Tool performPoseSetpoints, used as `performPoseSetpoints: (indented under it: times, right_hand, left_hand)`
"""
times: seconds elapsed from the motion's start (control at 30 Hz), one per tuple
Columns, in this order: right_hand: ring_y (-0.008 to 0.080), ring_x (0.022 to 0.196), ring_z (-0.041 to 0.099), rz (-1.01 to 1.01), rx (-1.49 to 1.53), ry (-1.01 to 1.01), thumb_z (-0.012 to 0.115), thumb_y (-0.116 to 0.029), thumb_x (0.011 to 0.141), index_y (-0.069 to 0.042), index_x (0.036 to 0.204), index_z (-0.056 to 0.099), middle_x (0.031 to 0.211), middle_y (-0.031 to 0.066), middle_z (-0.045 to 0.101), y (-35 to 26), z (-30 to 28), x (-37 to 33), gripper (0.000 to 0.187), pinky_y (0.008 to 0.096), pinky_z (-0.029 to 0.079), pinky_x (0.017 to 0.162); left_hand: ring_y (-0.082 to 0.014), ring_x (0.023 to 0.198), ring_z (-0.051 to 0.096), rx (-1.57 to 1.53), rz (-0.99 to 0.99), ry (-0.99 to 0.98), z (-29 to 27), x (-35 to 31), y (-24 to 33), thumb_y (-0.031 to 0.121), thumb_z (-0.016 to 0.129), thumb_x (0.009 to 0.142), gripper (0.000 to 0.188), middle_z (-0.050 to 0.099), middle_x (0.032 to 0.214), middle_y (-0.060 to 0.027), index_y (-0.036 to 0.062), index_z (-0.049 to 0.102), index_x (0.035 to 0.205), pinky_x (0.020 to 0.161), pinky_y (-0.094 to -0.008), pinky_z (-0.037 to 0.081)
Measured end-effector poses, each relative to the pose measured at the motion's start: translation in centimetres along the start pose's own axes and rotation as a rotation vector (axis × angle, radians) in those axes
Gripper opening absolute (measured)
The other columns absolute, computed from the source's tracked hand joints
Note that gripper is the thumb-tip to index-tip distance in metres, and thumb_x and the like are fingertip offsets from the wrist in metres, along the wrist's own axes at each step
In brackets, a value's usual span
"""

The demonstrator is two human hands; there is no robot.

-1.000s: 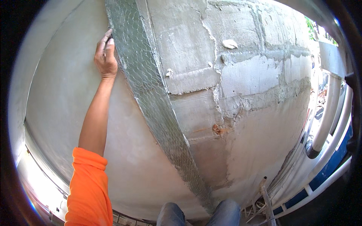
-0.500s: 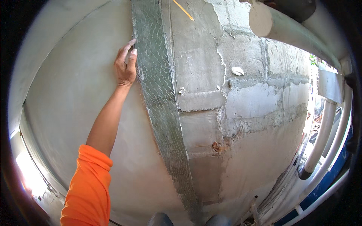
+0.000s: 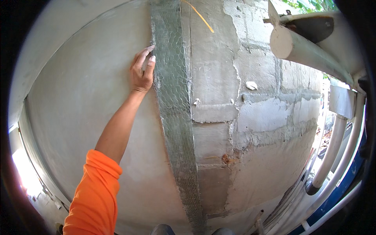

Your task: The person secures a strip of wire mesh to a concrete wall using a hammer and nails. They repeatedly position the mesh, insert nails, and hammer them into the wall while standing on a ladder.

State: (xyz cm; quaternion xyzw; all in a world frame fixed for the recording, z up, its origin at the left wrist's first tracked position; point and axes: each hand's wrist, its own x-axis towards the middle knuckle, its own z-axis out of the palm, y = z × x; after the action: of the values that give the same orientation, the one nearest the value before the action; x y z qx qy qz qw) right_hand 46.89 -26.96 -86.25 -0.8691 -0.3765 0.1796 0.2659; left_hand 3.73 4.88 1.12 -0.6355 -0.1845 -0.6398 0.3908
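My left hand [image 3: 141, 72], reaching up from an orange sleeve [image 3: 96, 188], rests against the left edge of a tall strip of wire mesh [image 3: 172, 78]. Its fingers are bent, with the fingertips and thumb tip near that edge and a gap between them. I see nothing held in it. The hexagonal mesh lies over a grey-green band that runs down the wall. To the left of the band is a smooth plastered wall face [image 3: 86, 94]. My right hand is out of view.
Right of the mesh, rough blockwork [image 3: 258, 113] shows patchy mortar and a small white lump [image 3: 251, 85]. A yellow strip [image 3: 201, 19] hangs near the top. A thick pipe [image 3: 309, 49] juts in at upper right, above white upright pipes [image 3: 331, 152]. A short pipe stub [image 3: 259, 219] stands low.
The whole view has shifted, so the wall and pipes sit lower in the picture and the mesh's upper part lies further right. My left hand stays at the mesh's left edge.
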Motion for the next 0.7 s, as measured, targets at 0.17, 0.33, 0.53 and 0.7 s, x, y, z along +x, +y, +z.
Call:
performPoseSetpoints:
  times: [0.17,0.33,0.53,0.7]
  right_hand:
    - [0.0432,0.119,0.064,-0.133,0.224,0.185,0.070,-0.035,0.093,-0.003,0.133,0.066,0.127,0.0272,0.068,-5.2,-6.7,2.1,0.051,0.0512,0.050,0.101]
    - [0.0246,0.078,0.068,-0.572,0.658,0.139,0.080,-0.023,0.085,0.002,0.090,0.065,0.092,0.0147,0.072,-29.8,-23.3,8.7,0.030,0.0402,0.053,0.071]
    - [0.0095,0.075,0.067,-1.559,0.937,0.585,0.079,-0.013,0.091,-0.001,0.096,0.071,0.084,0.0055,0.073,-65.0,-50.4,-0.2,0.014,0.0263,0.053,0.067]
    - [0.0153,0.084,0.072,-1.670,0.999,0.686,0.075,-0.019,0.090,-0.001,0.105,0.072,0.092,0.0094,0.077,-85.3,-64.0,-4.1,0.024,0.0293,0.057,0.080]
  left_hand:
    - [-0.0320,0.126,0.061,-0.024,0.040,0.014,-0.1,0.0,0.1,0.029,0.061,0.097,0.042,0.067,0.131,-0.0153,0.0050,0.068,0.131,0.110,-0.0428,0.046]
    - [-0.0342,0.123,0.062,-0.043,0.023,0.065,-0.1,-0.2,-0.2,0.029,0.061,0.097,0.042,0.067,0.127,-0.0169,0.0035,0.068,0.129,0.108,-0.0444,0.047]
    - [-0.0360,0.122,0.061,-0.099,-0.017,0.110,0.2,-0.3,-0.9,0.033,0.057,0.099,0.043,0.067,0.127,-0.0186,0.0028,0.067,0.128,0.107,-0.0459,0.048]
    - [-0.0366,0.122,0.059,-0.062,-0.042,0.121,0.4,-0.5,-1.2,0.035,0.055,0.100,0.044,0.064,0.129,-0.0186,0.0034,0.064,0.129,0.106,-0.0469,0.048]
